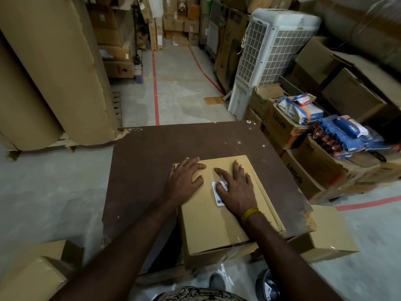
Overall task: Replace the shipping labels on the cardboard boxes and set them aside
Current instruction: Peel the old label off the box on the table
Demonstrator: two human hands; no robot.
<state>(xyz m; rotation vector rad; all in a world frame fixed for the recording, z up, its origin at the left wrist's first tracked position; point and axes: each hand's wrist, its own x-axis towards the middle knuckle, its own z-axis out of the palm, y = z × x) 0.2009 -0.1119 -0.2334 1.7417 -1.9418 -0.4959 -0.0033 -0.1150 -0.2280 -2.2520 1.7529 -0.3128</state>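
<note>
One cardboard box [212, 218] flat on the dark counter [152, 161], right under both hands. One white label [217, 193] stuck on top of the box, half hidden by the right hand [235, 187]. Two hands, each grip spread wide and flat, holding nothing. Left hand [184, 178] pressing on the far left corner of the box. Right hand flat on the box top, thumb touching the label. Two more plain boxes on the floor: one at the left [34, 276], one at the right [325, 235].
</note>
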